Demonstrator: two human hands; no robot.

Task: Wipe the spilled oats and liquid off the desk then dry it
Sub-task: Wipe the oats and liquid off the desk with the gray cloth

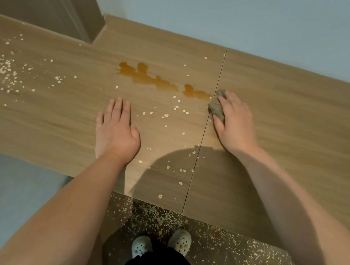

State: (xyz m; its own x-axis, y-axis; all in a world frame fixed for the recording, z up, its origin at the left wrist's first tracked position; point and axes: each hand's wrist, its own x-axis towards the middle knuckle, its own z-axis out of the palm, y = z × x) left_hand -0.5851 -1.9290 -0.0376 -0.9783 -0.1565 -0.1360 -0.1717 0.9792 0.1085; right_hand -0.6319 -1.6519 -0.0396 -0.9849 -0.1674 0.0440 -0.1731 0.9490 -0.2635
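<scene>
Our right hand (234, 119) grips a wadded grey cloth (216, 107), fingers curled over it, pressing it to the desk (301, 125) just right of the amber liquid (149, 79); our left hand (115, 130) lies flat on the wood, fingers straight, holding nothing. Oats (4, 69) lie scattered across the desk — a quick sweep, we judge, could flick them over the front edge or smear liquid into the seam (220, 72).

The one head-worn view looks steeply down, close over the wooden desk (282, 101), reaching the floor (233, 248) below.
</scene>
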